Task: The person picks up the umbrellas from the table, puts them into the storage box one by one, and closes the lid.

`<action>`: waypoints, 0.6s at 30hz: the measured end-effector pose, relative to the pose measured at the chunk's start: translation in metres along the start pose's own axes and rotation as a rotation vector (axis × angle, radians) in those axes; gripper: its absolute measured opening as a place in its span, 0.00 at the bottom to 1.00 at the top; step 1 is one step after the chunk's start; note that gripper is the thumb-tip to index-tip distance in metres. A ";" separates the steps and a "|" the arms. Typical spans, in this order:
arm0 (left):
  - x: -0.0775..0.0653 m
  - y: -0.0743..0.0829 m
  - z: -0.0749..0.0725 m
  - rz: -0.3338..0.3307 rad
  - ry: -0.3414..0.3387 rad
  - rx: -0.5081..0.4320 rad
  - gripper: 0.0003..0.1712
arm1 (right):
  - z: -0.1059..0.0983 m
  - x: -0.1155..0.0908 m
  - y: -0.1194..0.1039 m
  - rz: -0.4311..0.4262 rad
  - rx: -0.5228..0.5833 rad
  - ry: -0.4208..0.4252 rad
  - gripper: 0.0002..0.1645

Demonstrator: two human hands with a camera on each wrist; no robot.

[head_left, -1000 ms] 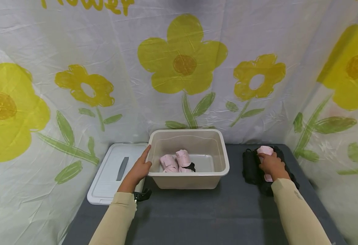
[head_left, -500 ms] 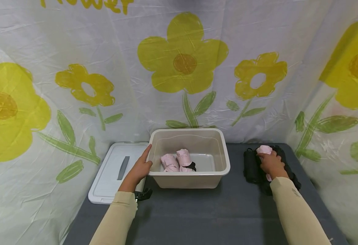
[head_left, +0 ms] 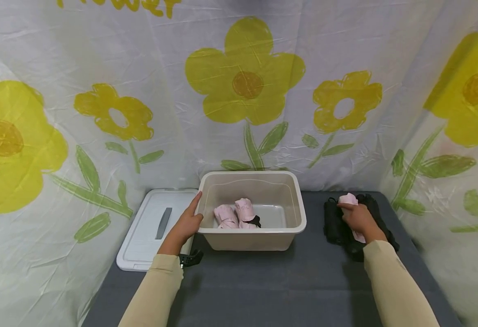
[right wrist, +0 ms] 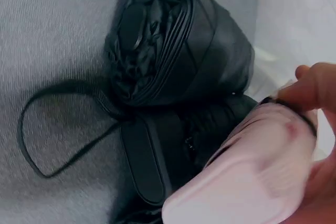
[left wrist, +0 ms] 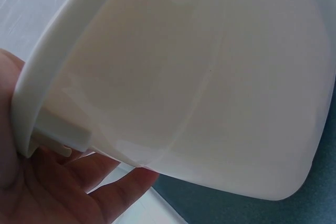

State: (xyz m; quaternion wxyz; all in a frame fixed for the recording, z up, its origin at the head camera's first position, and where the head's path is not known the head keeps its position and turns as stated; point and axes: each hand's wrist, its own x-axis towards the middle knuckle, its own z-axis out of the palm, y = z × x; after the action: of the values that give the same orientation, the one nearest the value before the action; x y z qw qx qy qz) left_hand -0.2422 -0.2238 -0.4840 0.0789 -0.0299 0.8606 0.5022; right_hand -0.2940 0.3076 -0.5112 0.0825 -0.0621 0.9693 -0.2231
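Note:
My left hand (head_left: 186, 223) grips the left rim of a beige plastic bin (head_left: 249, 241). Its fingers curl below the rim against the outer wall in the left wrist view. Inside the bin lie two pink folded umbrellas (head_left: 225, 215), one with a black strap. Off to the right, my right hand (head_left: 360, 219) holds another pink folded umbrella (right wrist: 239, 190), fingers round its body, the flat handle end turned toward the right wrist camera. It overlaps several black folded umbrellas (right wrist: 223, 53) lying on the table; one of them has a looped wrist strap (right wrist: 37, 98).
Left of the bin lies a white lid (head_left: 145, 236) with a grey handle. The table has a dark grey cover (head_left: 271, 286). A white curtain with yellow flowers (head_left: 247, 86) hangs behind and along both sides.
My right hand has shifted slightly left with the pink umbrella, showing more of the black umbrella on the right. The left hand keeps its hold on the bin's rim.

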 end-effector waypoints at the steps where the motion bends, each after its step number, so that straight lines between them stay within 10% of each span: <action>1: 0.000 0.000 0.000 -0.001 0.002 0.002 0.45 | 0.000 -0.002 0.000 -0.008 0.032 -0.001 0.30; 10: 0.000 0.001 0.000 -0.007 0.003 0.011 0.45 | -0.003 -0.011 0.004 0.121 0.600 -0.044 0.35; 18: -0.001 0.000 0.000 0.003 -0.002 0.000 0.45 | -0.001 -0.016 0.003 0.085 0.708 0.048 0.33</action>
State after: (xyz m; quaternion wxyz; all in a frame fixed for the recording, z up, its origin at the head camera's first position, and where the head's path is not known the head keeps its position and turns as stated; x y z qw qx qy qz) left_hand -0.2412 -0.2237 -0.4841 0.0790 -0.0283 0.8606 0.5024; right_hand -0.2788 0.3138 -0.5093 0.0853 0.0161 0.8353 -0.5429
